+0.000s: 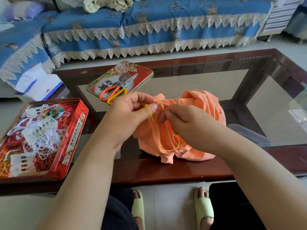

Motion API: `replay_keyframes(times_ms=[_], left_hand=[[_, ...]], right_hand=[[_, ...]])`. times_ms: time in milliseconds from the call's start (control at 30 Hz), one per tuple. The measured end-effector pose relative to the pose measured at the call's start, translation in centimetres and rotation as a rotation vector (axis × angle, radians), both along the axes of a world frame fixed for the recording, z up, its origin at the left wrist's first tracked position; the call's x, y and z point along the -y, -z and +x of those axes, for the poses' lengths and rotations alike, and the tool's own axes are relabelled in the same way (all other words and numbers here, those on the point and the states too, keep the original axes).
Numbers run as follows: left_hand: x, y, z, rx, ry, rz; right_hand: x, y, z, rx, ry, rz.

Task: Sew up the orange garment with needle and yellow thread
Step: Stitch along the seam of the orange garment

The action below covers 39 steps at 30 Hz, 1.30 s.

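Note:
The orange garment (204, 103) lies bunched on the near side of the glass-topped table (166, 170). My left hand (131, 112) pinches a gathered fold of it, with yellow thread (150, 113) looped over the thumb. My right hand (187, 120) pinches the thin needle (163, 108), whose tip shows between the two hands at the fold. More yellow thread trails down in a loop (174, 145) over the lower part of the cloth.
A red tin lid (142, 70) with orange-handled scissors (116, 92) on it lies behind my left hand. At the left stands a red tin (73, 135) full of tangled threads and thread cards. A clear plastic box (249, 133) sits right of the garment. A blue sofa (149, 27) stands beyond.

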<state>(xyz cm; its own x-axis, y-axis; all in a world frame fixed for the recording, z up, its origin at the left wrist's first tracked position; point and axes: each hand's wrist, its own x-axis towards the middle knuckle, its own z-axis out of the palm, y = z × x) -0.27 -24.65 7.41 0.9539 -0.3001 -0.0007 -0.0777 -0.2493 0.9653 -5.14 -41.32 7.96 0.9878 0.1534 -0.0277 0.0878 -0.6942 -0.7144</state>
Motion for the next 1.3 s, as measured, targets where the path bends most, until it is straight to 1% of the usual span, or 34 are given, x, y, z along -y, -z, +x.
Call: replay_keyframes(times_ms=[200, 400, 533, 633, 867, 1000, 1167, 1233, 1300], left_hand=[[-0.1, 0.0, 0.1, -0.012, -0.037, -0.014], [0.3, -0.2, -0.3, 0.046, -0.083, 0.033], [0.4, -0.3, -0.4, 0.074, -0.09, 0.053], [0.5, -0.1, -0.4, 0.127, -0.095, 0.082], [0.9, 0.0, -0.7, 0.311, -0.096, 0.186], [1.2, 0.0, -1.2, 0.444, -0.092, 0.254], [1.8, 0.2, -1.5, 0.517, -0.072, 0.265], [1.9, 0.3, -1.5, 0.553, -0.068, 0.279], [1.9, 0.2, -1.5, 0.545, -0.077, 0.267]], right_hand=[[0.2, -0.1, 0.1, 0.056, 0.0, 0.012], [0.1, 0.0, 0.1, 0.016, -0.013, -0.081], [0.2, 0.0, 0.2, 0.002, 0.003, -0.103], [0.1, 0.1, 0.2, -0.007, 0.014, -0.103], [-0.1, 0.1, 0.2, -0.012, 0.043, -0.075], [-0.2, 0.0, 0.1, -0.018, 0.068, -0.017], [-0.9, 0.5, 0.1, 0.032, 0.134, 0.097], [-1.0, 0.4, 0.0, 0.015, 0.14, 0.159], [-0.9, 0.0, -0.1, -0.056, 0.113, 0.221]])
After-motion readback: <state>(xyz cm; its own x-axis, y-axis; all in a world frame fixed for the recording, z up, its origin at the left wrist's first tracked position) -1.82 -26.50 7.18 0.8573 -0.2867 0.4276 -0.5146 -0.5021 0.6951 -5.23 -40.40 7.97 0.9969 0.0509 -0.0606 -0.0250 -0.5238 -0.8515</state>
